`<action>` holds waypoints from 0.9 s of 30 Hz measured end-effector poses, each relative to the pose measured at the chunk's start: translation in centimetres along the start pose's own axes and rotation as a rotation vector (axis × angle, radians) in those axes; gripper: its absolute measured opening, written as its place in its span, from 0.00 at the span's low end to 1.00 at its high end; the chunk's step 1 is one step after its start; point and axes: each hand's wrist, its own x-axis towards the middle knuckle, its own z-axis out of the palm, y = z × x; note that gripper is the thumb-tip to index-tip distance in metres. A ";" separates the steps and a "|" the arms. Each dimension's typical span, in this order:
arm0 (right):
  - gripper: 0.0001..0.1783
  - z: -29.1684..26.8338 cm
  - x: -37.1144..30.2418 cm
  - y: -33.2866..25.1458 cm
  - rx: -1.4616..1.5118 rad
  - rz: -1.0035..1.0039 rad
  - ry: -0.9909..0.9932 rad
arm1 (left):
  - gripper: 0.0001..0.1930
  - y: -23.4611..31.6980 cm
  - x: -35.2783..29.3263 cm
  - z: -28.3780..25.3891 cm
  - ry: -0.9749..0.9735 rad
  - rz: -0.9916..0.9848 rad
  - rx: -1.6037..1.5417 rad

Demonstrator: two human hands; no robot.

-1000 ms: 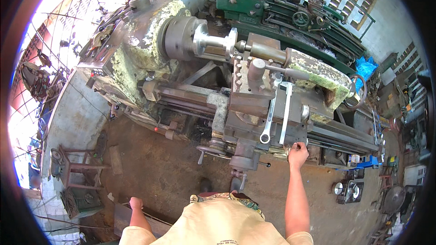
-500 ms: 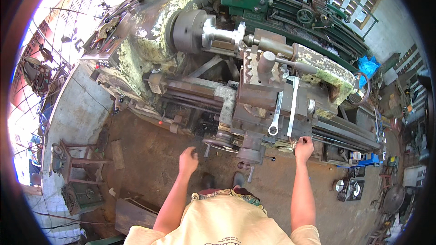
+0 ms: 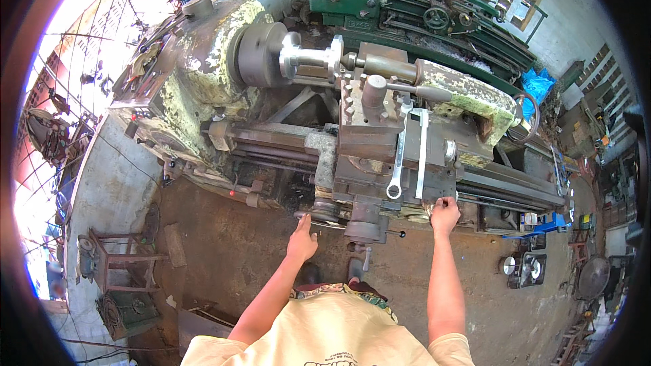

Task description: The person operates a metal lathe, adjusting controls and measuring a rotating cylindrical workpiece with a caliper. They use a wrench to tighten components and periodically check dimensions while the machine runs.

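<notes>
My left hand [image 3: 302, 240] reaches to the near-left handwheel [image 3: 321, 217] of a large worn lathe. Its fingers are stretched toward the rim, and the thumb stands apart. At the lower right edge of the carriage is my right hand [image 3: 445, 216], closed with curled fingers; whatever it grips is hidden. A ring-ended wrench [image 3: 397, 163] and a caliper [image 3: 422, 152] lie side by side on the carriage, beside the tool post [image 3: 373, 95]. A shiny flanged metal workpiece [image 3: 312, 58] sits between the chuck [image 3: 264, 54] and the tailstock centre [image 3: 350, 61].
Behind stands a green lathe [image 3: 352, 3]. The tailstock [image 3: 468, 88] with its handwheel [image 3: 522, 118] is at right, near a blue plastic bag [image 3: 538, 85]. A wooden stand [image 3: 125, 251] is on the left floor; a black tray [image 3: 525, 271] lies at right.
My left hand has moved up and right to the handwheel. My right hand remains closed at the carriage edge. The whole view has shifted slightly, with the lathe now further left.
</notes>
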 end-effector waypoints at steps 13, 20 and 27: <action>0.05 -0.1 -0.2 0.6 0.303 -0.026 -0.039 | 0.24 -0.1 -3.7 0.2 0.335 -0.172 -0.154; 0.04 -0.3 0.0 1.2 0.358 0.022 -0.171 | 0.20 2.6 -4.1 2.0 0.054 -0.378 -0.028; 0.05 -0.1 0.5 2.1 0.310 -0.109 -0.251 | 0.22 3.9 -6.2 4.0 -0.052 -0.429 0.027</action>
